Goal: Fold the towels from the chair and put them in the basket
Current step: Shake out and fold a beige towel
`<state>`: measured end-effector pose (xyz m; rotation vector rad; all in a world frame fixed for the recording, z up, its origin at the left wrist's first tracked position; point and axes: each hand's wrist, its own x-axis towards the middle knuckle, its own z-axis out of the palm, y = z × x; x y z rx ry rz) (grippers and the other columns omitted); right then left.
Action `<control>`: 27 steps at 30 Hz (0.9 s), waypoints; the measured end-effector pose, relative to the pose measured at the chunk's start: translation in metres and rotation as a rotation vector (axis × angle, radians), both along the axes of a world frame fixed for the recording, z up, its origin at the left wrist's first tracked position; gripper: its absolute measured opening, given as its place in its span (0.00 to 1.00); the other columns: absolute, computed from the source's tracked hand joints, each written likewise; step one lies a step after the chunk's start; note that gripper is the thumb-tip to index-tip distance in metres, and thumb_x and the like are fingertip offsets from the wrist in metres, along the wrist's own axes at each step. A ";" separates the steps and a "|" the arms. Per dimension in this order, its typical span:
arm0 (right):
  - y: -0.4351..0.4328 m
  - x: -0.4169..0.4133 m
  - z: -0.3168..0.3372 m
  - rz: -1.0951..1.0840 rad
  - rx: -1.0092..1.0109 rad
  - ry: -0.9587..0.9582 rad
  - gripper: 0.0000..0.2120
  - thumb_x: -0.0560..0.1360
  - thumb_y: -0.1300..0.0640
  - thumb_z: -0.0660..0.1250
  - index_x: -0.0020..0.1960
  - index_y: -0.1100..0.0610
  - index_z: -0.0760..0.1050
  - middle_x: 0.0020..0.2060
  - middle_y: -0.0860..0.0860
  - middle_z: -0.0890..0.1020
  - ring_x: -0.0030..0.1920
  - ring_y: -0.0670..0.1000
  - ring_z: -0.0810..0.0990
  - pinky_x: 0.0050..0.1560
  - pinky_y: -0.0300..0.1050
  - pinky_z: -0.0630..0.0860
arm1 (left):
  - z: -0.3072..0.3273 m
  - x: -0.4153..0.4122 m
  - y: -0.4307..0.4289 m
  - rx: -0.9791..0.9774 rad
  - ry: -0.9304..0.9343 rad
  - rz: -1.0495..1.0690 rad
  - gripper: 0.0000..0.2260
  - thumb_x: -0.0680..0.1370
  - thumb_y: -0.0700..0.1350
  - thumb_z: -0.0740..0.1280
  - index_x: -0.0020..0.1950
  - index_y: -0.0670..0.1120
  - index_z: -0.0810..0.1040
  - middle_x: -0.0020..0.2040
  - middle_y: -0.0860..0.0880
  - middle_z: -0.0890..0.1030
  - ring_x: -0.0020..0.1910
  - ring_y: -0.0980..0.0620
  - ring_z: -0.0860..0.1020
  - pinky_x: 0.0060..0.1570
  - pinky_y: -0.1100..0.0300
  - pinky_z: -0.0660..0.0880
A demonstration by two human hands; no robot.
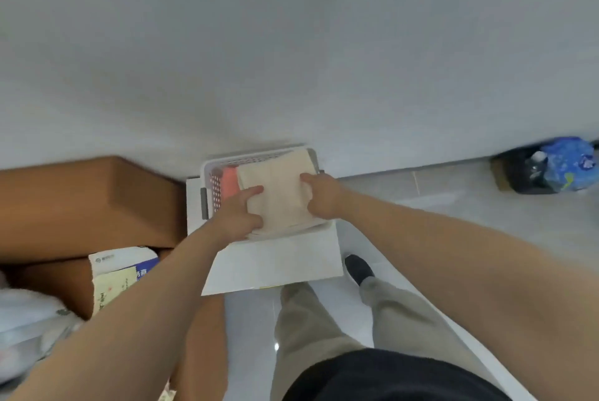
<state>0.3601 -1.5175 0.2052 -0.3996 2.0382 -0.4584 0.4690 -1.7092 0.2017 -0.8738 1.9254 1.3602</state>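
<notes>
The left hand [238,217] and right hand [324,198] are holding a folded beige towel [278,196] on top of the white basket [207,170], each grip pinching a side edge, thumb lying on top. A pink towel [229,182] is lying inside the basket, which is sitting on a white bench [278,264].

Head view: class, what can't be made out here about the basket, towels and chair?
- Basket floor, head view: covered by the beige towel and both hands.
- Pink towel: only a strip shows beside the beige one.
- Left hand and right hand fingers: tucked under the towel they grip.
- Chair: outside the frame.
- Packet print: too blurred.
</notes>
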 end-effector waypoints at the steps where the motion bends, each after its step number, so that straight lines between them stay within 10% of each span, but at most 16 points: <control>1: -0.007 0.002 -0.006 0.012 0.023 0.053 0.32 0.78 0.64 0.59 0.81 0.57 0.55 0.70 0.61 0.66 0.61 0.59 0.73 0.49 0.43 0.75 | -0.008 -0.002 -0.004 -0.010 0.022 -0.025 0.36 0.74 0.30 0.69 0.77 0.57 0.67 0.67 0.46 0.74 0.51 0.49 0.79 0.37 0.64 0.79; 8: -0.032 0.029 -0.056 -0.016 0.234 0.196 0.28 0.75 0.65 0.60 0.74 0.57 0.58 0.70 0.59 0.64 0.67 0.65 0.73 0.59 0.58 0.76 | -0.077 -0.007 -0.016 -0.122 0.084 -0.300 0.38 0.76 0.30 0.67 0.81 0.53 0.60 0.68 0.50 0.66 0.51 0.51 0.73 0.33 0.71 0.77; 11: -0.035 0.033 -0.072 0.000 0.326 0.274 0.30 0.75 0.65 0.64 0.74 0.58 0.58 0.68 0.58 0.66 0.61 0.63 0.77 0.50 0.53 0.72 | -0.094 -0.006 -0.006 -0.162 0.117 -0.340 0.39 0.74 0.33 0.67 0.82 0.52 0.58 0.73 0.46 0.66 0.61 0.45 0.75 0.54 0.51 0.81; 14: -0.037 0.034 -0.085 0.053 0.391 0.384 0.34 0.73 0.64 0.68 0.76 0.59 0.57 0.66 0.59 0.68 0.59 0.61 0.78 0.46 0.49 0.68 | -0.104 -0.008 0.007 -0.237 0.129 -0.323 0.38 0.75 0.35 0.66 0.82 0.53 0.57 0.75 0.45 0.62 0.71 0.43 0.69 0.68 0.52 0.72; 27: -0.048 0.034 -0.110 0.356 0.535 0.586 0.31 0.74 0.57 0.66 0.75 0.62 0.64 0.74 0.65 0.60 0.70 0.63 0.68 0.65 0.52 0.69 | -0.119 -0.003 0.008 -0.804 0.151 -0.763 0.42 0.70 0.52 0.76 0.79 0.49 0.58 0.78 0.39 0.54 0.69 0.37 0.66 0.62 0.46 0.70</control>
